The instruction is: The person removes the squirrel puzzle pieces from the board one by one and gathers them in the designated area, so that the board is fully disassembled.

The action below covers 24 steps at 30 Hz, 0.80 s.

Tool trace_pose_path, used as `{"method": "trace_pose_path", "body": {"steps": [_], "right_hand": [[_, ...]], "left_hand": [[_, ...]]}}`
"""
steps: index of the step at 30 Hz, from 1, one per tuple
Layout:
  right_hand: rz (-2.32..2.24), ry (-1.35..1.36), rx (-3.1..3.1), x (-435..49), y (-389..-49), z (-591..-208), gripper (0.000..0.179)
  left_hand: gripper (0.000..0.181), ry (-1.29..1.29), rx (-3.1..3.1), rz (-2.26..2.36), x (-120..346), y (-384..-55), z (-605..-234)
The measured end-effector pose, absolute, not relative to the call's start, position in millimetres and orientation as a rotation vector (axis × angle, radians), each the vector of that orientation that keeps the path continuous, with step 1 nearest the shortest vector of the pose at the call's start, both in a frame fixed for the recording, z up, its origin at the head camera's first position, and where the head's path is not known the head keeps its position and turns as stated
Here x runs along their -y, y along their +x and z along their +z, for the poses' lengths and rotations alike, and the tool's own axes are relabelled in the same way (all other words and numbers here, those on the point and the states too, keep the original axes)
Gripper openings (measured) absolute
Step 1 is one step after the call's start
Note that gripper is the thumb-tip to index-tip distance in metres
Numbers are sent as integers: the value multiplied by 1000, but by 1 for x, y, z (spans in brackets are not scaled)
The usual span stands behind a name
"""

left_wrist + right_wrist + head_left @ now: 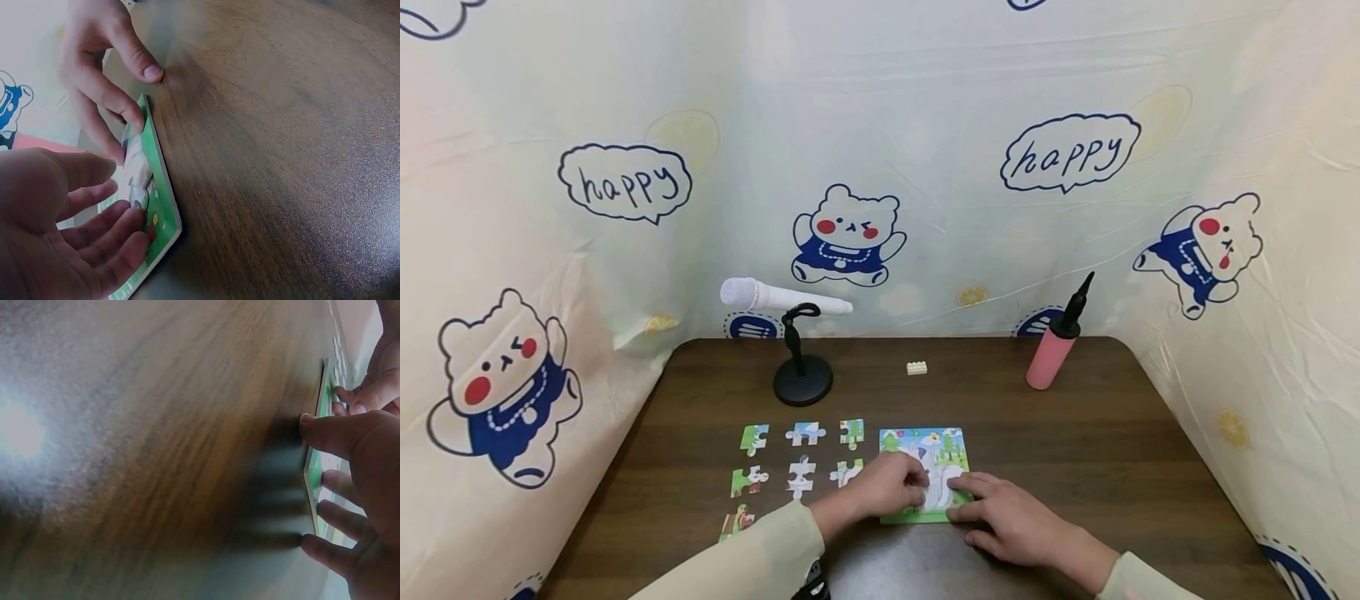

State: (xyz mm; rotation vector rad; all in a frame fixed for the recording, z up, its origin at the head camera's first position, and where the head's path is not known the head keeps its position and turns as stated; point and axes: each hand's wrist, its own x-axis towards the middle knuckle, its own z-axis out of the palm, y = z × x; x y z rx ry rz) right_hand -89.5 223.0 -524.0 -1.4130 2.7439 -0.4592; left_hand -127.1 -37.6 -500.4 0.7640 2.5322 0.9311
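Note:
A square picture board (pixel 916 517), with a white animal, trees and a green border, lies flat on the table. My left hand (pixel 887 485) is over its left half, fingers bent and fingertips at the picture. In the left wrist view, the left thumb stands apart from the fingers (pixel 112 240), and nothing shows between them. Around the board's right side, my right hand (pixel 1017 521) rests with its fingers spread, several fingertips on the picture or at its edge. The right thumb (pixel 328 434) reaches the near edge in the right wrist view.
Left of the board lie several loose jigsaw pieces (pixel 801 433) in rows, some partly behind the left arm. Farther back stand a white microphone (pixel 790 298) on a black stand (pixel 802 382), a small cream toy brick (pixel 917 367) and a pink hand pump (pixel 1051 358).

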Motion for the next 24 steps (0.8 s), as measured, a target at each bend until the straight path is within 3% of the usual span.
{"method": "trace_pose_path", "body": {"steps": [9, 24], "right_hand": [[-423, -1366, -2730, -221, -88, -517, 32], [-418, -1329, -2726, -222, -87, -519, 34]], "left_hand": [[23, 779, -2589, 925, 32, -130, -508], [21, 751, -2505, 1001, 30, -134, -510]]}}
